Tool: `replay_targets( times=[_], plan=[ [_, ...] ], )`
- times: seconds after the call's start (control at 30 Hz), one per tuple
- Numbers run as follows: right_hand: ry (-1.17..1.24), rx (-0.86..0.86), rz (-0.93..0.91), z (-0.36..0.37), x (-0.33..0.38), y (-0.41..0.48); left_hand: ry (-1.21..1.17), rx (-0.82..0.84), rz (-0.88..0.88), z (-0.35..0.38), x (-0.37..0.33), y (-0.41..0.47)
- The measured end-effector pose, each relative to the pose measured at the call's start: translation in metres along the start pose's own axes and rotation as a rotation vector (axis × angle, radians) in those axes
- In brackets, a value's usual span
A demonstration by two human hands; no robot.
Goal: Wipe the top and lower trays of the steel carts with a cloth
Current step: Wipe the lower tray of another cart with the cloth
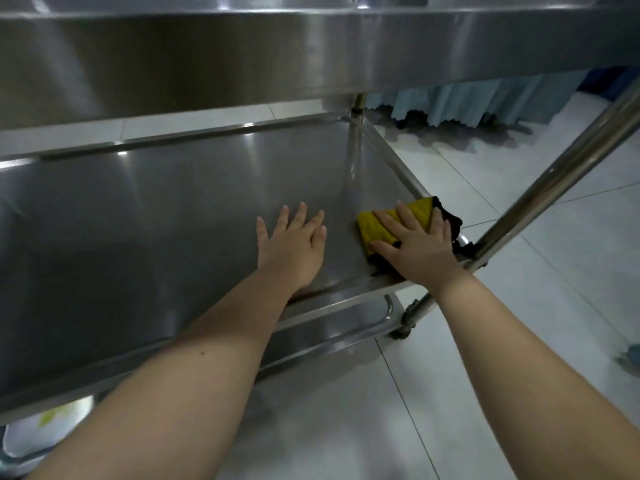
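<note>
Looking down at a steel cart [311, 57], its top tray's front wall filling the upper part of the view. Below it, the lower tray [138, 220] stretching wide and bare, catching streaks of light. Beneath that tray's near edge, another steel rim [332, 327] showing, above the pale floor tiles [554, 271]. At the right, a slanted steel post [554, 174] running down to the tray's near right corner, with a small wheel [403, 329] under it. Behind the cart, blue cloth hanging [485, 102] at floor level.

Reaching in from the near edge, two bare forearms. Left hand [294, 247] lying flat on the tray, fingers spread, gripping nothing. Right hand [415, 247] pressing palm-down on a yellow and black cloth [381, 223], fingers splayed over it rather than curled. Cloth resting at the tray's near right corner, its black part draping over the right rim.
</note>
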State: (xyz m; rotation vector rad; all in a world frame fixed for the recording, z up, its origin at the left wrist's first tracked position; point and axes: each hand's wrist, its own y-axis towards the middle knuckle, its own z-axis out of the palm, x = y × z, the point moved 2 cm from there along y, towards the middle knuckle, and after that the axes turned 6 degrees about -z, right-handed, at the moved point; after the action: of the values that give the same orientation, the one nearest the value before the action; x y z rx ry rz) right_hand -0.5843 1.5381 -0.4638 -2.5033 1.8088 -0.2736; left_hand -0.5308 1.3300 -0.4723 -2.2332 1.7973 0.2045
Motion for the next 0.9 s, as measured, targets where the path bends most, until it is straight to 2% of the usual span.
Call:
replay_targets(
  times=[0.07,0.13,0.23,0.3,0.33,0.4,0.5,0.57,0.6,0.67,0.77,0.83,0.9],
  plan=[
    [0.011,-0.032,0.079,0.005,0.023,0.001,0.033,-0.031,0.02,-0.015,0.021,-0.007],
    [0.022,-0.02,0.063,0.01,0.066,-0.006,0.111,-0.065,-0.031,-0.029,0.056,-0.017],
    [0.005,0.012,-0.153,0.02,0.145,-0.04,0.147,-0.04,-0.114,-0.042,0.114,-0.039],
    [0.008,0.024,-0.29,0.029,0.156,-0.052,0.179,-0.011,-0.143,-0.047,0.148,-0.053],
    [0.006,0.029,-0.317,0.031,0.141,-0.051,0.199,0.005,-0.156,-0.049,0.163,-0.06],
    [-0.056,0.027,-0.235,0.029,0.091,-0.041,0.22,0.019,-0.193,-0.054,0.196,-0.076],
    [-0.053,0.028,0.126,0.012,0.03,-0.031,0.231,0.004,-0.247,-0.057,0.241,-0.101],
    [0.04,-0.001,0.266,0.001,0.046,-0.037,0.211,0.007,-0.253,-0.056,0.254,-0.112],
    [0.049,-0.01,0.258,0.003,0.075,-0.04,0.198,0.008,-0.253,-0.055,0.256,-0.116],
    [0.039,-0.006,0.093,0.019,0.156,-0.047,0.184,-0.008,-0.268,-0.054,0.256,-0.119],
    [-0.001,0.061,-0.256,0.047,0.285,-0.082,0.184,-0.043,-0.298,-0.052,0.261,-0.121],
    [0.006,0.094,-0.387,0.051,0.315,-0.093,0.168,-0.035,-0.305,-0.051,0.266,-0.122],
    [0.02,0.07,-0.379,0.05,0.292,-0.083,0.158,-0.031,-0.297,-0.051,0.268,-0.123]
  ],
)
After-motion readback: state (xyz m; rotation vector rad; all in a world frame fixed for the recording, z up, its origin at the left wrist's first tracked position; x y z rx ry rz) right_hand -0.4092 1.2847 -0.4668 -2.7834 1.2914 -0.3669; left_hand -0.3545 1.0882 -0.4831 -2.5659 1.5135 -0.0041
